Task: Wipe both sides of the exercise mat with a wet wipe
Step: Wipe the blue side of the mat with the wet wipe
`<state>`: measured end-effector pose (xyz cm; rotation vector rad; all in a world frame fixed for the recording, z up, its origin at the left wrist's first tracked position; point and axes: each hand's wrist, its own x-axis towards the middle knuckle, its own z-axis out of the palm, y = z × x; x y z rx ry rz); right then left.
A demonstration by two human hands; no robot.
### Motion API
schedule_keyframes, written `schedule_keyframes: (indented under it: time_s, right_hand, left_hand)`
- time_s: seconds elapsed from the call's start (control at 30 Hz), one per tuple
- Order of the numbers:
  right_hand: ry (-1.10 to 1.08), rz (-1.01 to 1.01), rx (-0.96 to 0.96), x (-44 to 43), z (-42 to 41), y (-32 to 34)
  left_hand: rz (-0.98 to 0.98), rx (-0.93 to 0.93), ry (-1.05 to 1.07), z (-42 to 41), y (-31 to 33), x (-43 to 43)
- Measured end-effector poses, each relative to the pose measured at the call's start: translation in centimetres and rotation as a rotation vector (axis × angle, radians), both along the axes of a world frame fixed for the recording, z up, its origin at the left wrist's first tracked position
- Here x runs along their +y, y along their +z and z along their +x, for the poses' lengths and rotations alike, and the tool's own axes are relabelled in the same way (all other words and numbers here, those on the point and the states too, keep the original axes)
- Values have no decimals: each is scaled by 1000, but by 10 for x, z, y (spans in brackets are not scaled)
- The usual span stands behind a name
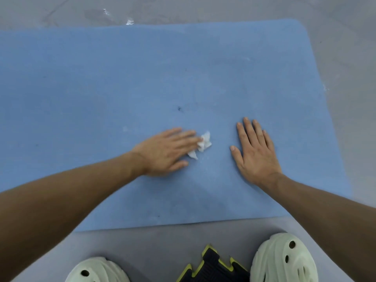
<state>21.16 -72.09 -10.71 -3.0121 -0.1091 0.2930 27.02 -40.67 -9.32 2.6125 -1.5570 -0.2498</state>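
The blue mat (142,78) lies flat on the grey floor (345,37). The crumpled white wipe (201,144) sits on it, a little toward six o'clock from its middle. My left hand (166,151) presses the wipe from nine o'clock, fingers straight and close together. My right hand (256,153) lies flat on the mat at the wipe's three o'clock, fingers slightly spread, holding nothing.

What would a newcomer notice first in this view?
The big blue mat fills most of the view, lying flat on the grey floor. Near its middle the left hand presses a crumpled white wipe under straight fingers, and the right hand rests flat on the mat beside it. Pale green shoes show at the bottom edge.
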Motion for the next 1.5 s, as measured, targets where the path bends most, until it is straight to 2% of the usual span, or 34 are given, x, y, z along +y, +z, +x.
schedule_keyframes:
  time_s: [0.07,0.13,0.2,0.27,0.33,0.5,0.57,0.77,0.87,1.03,1.1,1.2,1.33,1.5]
  right_hand:
    - [1,-7,0,0,-1,0]
    - [0,-7,3,1,-1,1]
    - [-2,0,6,1,-1,0]
    - [-3,2,9,0,-1,0]
    - [1,6,4,0,0,1]
    - [0,56,-17,-2,1,1]
    - [8,97,-21,-6,0,2]
    - [107,201,-34,-16,-25,6]
    - [64,225,-22,-12,-38,5]
    - [11,243,-32,-16,-43,13]
    - [63,225,-14,-17,-43,17]
    - [150,182,14,-8,-40,19]
    - [246,141,-24,21,-26,22]
    - [179,85,38,47,-20,14]
  left_hand:
    - [62,-59,254,26,8,8]
    - [199,-28,487,44,17,10]
    - [245,23,616,50,21,4]
    - [172,89,672,49,18,-8]
    - [57,141,659,39,11,-22]
    - [-87,148,328,-9,-3,-66]
    - [-131,208,285,-28,-5,-84]
    - [-338,516,433,-35,9,-115]
    - [-452,601,405,-33,11,-122]
    - [-636,920,530,-22,23,-133]
    - [-739,856,599,-11,25,-130]
    - [-771,569,703,6,23,-114]
    - [-579,274,758,14,7,-85]
    - [-226,143,753,1,-20,-70]
